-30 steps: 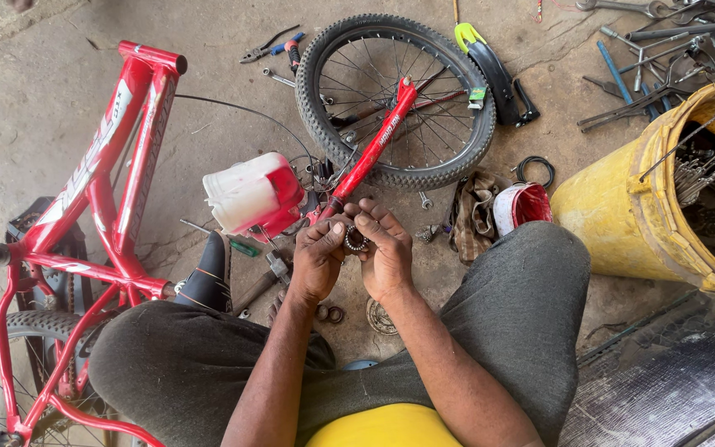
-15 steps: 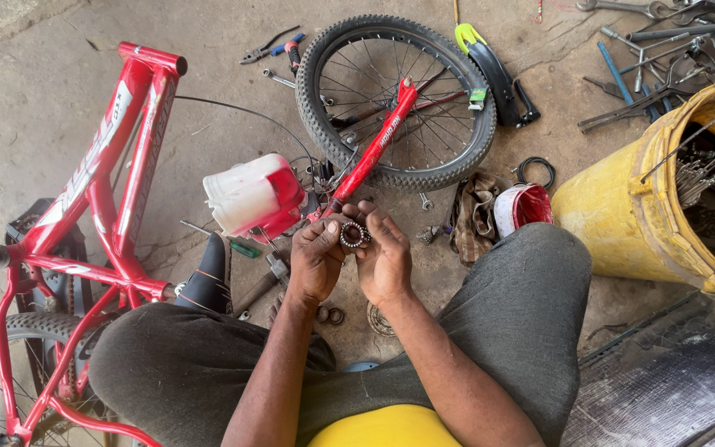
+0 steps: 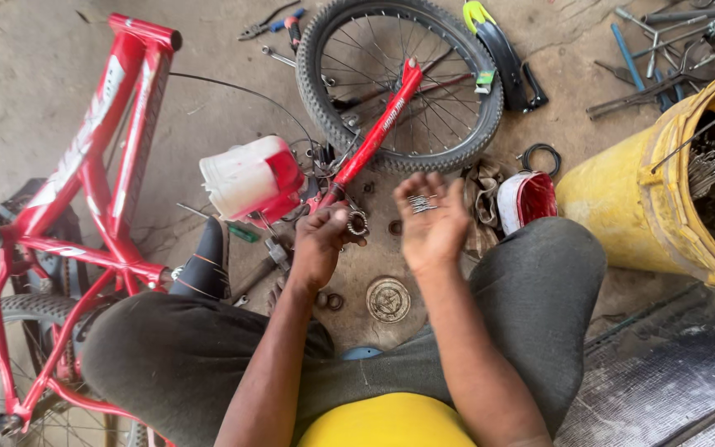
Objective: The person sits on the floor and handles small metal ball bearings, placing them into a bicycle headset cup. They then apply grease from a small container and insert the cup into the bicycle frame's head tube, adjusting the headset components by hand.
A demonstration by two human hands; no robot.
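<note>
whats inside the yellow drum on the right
The yellow drum holds a bundle of thin metal rods, probably spokes, leaning against its inner wall, with one wire poking over the rim. Below that the inside is dark, and the frame edge cuts the rest off.

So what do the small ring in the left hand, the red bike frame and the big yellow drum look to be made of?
Small ring in the left hand: apparently bare steel, grey with a dull gleam, possibly a bearing. Red bike frame: metal tubing, judging by shape, under glossy red paint. Yellow drum: painted metal or plastic, can't tell; matte and grimy.
</note>
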